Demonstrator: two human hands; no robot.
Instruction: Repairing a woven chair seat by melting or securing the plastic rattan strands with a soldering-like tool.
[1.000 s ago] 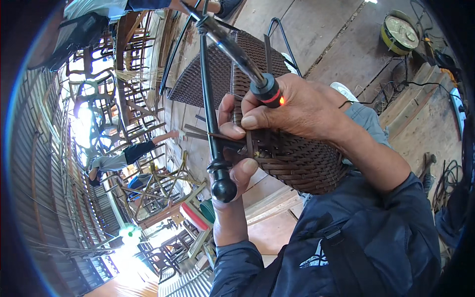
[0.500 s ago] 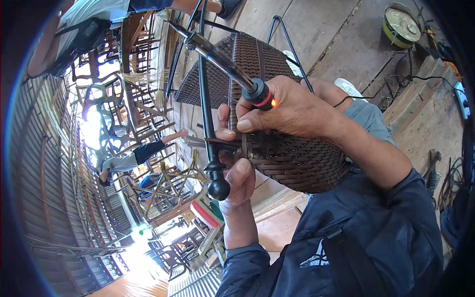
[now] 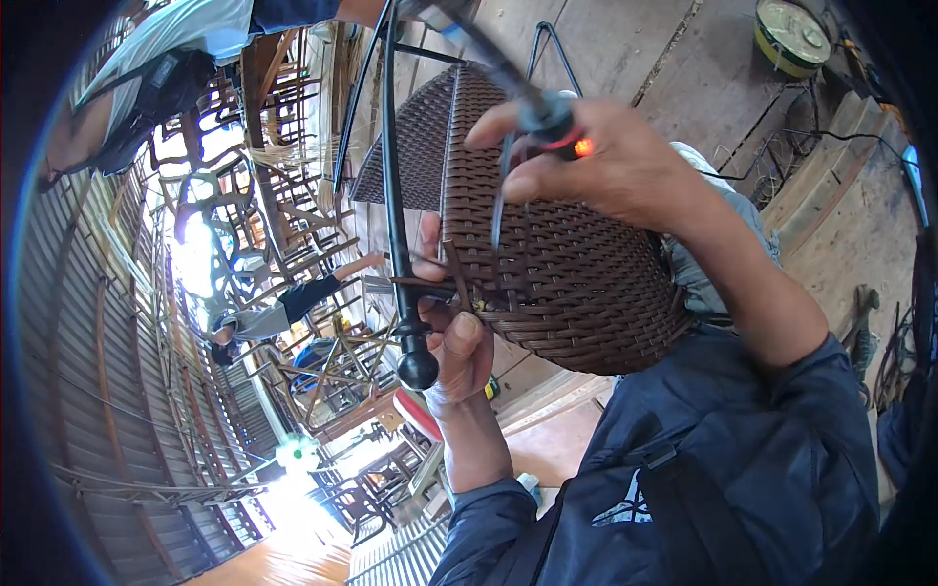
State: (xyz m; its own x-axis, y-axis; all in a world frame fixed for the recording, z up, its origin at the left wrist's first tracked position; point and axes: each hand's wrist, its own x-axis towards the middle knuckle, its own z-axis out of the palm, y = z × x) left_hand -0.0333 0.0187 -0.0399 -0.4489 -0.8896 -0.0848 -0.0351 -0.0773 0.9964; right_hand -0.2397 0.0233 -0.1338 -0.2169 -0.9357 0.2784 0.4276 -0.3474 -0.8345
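Corrugated sheeting (image 3: 88, 352) and floorboards (image 3: 655, 34) were noted around the work, curved by the lens. Dark woven panel (image 3: 586, 283) was gripped at its near corner by the left hand (image 3: 459, 356), thumb pressed beside a short loose strand (image 3: 457, 278), fingers partly hidden behind the edge. Right hand (image 3: 635, 166) was closed round the handle of a metal-shafted tool (image 3: 549, 119), a lit orange spot at its butt, shaft pointing up and away; hand and tool were blurred. A thin strip (image 3: 497, 230) was seen hanging below the right fingers, in front of the weave; whether strand or blade, and how it was held, could not be told. Step in hand was judged to be close work on strand ends at the corner; next move seemed to call for a firm left hold and the hot-looking shaft being kept clear of fingers and weave. Most of the panel was placed to the right of the left hand and below the right hand. Ball-ended black post (image 3: 401, 244) was set just left of the corner. Farther out, a second woven panel (image 3: 410, 156), a round tin (image 3: 793, 39), wooden planks (image 3: 831, 171) and a standing person (image 3: 200, 39) were recorded.
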